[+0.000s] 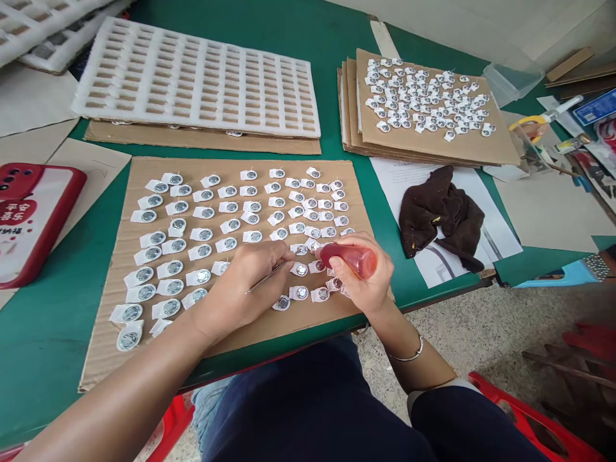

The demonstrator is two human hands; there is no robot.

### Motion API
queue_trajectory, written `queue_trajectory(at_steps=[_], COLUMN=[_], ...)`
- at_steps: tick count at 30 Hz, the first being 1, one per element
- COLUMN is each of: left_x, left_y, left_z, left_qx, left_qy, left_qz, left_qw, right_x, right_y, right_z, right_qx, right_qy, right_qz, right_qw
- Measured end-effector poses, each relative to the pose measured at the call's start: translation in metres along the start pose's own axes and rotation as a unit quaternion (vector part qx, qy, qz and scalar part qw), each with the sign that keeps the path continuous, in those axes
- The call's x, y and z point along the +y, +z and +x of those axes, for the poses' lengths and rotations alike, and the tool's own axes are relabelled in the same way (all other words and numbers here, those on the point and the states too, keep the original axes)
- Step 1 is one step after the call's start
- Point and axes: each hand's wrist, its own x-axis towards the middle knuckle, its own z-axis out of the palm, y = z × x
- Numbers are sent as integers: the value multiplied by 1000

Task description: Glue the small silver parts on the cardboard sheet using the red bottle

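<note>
My left hand (231, 289) is closed around a pair of thin metal tweezers (264, 280), low over the cardboard sheet (110, 321). In my right hand (373, 282) is a red translucent squeeze bottle (355, 260), tilted with its narrow end towards the tweezers' tip. Both tips come close together over a small round silver piece on a white tab (299, 249); whether they touch it I cannot tell. Rows of such pieces cover the sheet, and some are hidden beneath my hands.
Behind the sheet lies a white foam tray (197, 83) with many slots. A stack of cardboard (385, 128) at the back right carries more pieces. A dark brown cloth (440, 212) rests on paper to the right. At left is a red-framed phone (36, 224); scissors (534, 125) lie far right.
</note>
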Motion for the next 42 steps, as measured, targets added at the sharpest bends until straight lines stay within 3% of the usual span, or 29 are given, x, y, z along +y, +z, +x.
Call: queue_trajectory(at_steps=[20,42], left_x=[-1,1], left_y=[0,-2], left_z=[0,0], left_qx=[-6,-18], left_qy=[5,-40], left_qz=[-1,17], left_qw=[1000,999], right_x=[-1,-3], right_y=[-1,0], right_z=[0,1], right_qx=[-10,-11], right_qy=[1,24], right_qz=[12,4], right_qw=[1000,1000])
